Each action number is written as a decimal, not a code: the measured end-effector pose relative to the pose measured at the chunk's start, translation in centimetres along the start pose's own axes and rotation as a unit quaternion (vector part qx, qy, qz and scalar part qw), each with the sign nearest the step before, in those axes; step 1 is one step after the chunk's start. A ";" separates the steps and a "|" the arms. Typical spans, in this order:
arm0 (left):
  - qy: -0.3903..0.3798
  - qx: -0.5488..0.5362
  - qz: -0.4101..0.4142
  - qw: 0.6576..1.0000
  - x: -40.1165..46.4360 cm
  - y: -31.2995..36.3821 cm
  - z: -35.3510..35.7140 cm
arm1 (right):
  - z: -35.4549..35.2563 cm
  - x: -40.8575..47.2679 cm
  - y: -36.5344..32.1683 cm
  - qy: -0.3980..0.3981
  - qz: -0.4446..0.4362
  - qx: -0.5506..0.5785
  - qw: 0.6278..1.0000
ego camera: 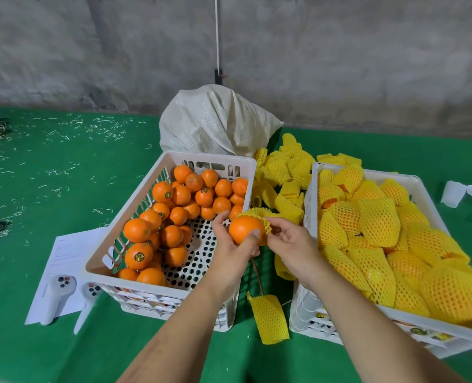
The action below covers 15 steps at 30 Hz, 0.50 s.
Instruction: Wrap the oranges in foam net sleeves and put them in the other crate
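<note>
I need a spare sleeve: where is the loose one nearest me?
In the head view, a flat yellow sleeve lies on the green cloth between the two crates' near corners.

Even, soft, fairly bright light, no clear single source. Shadows weak: faint dark patches under the left crate (171, 158) and between it and the right crate (411, 183). No hard glare, only small sheen on the loose oranges (185, 200). Wide-angle bend at edges (green table cover (63, 167) line curves, forearms stretch). Grey wall (339, 64) soft, smeared. Centre reasonably sharp; compression mush on the net texture at the far right.
</note>
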<state>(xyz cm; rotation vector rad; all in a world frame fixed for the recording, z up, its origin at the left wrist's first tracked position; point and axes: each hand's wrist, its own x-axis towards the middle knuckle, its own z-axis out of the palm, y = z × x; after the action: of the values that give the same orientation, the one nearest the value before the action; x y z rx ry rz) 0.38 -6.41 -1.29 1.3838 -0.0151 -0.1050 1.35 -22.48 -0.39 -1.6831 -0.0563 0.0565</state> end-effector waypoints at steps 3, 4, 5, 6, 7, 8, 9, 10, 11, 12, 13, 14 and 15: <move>-0.060 0.055 0.011 0.997 -0.1 -0.4 -0.3 | 0.1 0.1 -0.2 0.077 -0.003 -0.016 0.997; -0.063 0.079 0.015 0.995 -0.2 -0.3 -0.1 | 0.0 0.2 -0.3 0.111 -0.004 -0.013 0.994; -0.058 0.093 0.019 0.994 -0.1 -0.3 0.1 | -0.2 0.3 -0.4 0.129 -0.008 -0.002 0.992; -0.050 0.089 0.020 0.995 0.0 -0.3 0.2 | -0.3 0.2 -0.5 0.132 -0.015 0.010 0.991; -0.040 0.067 0.016 0.997 0.0 -0.3 0.4 | -0.4 0.1 -0.5 0.128 -0.026 0.017 0.991; -0.029 0.035 0.011 0.999 0.0 -0.2 0.7 | -0.5 -0.1 -0.6 0.119 -0.040 0.017 0.992; -0.010 0.009 0.008 1.000 0.0 -0.2 0.9 | -0.4 -0.4 -0.8 0.107 -0.056 0.012 0.993; 0.020 -0.003 0.010 1.000 0.1 -0.2 1.0 | -0.3 -0.7 -1.0 0.091 -0.075 0.005 0.993; 0.054 -0.004 0.013 0.998 0.3 -0.3 1.1 | 0.0 -0.9 -1.1 0.071 -0.094 -0.005 0.993; 0.086 -0.001 0.016 0.996 0.4 -0.5 1.1 | 0.2 -1.0 -1.1 0.048 -0.110 -0.014 0.993; 0.113 0.002 0.017 0.993 0.6 -0.7 1.2 | 0.5 -1.1 -1.0 0.023 -0.116 -0.022 0.993; 0.132 0.003 0.019 0.991 0.7 -0.7 1.2 | 0.8 -1.1 -0.9 0.000 -0.115 -0.038 0.993; 0.139 0.010 0.023 0.990 0.7 -0.7 1.1 | 1.0 -1.1 -0.8 -0.013 -0.116 -0.068 0.991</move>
<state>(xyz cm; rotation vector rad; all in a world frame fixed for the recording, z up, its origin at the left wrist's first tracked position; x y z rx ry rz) 0.98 -7.71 -1.84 1.4080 0.1845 0.1283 0.15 -21.45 0.27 -1.8014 -0.2811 -0.1019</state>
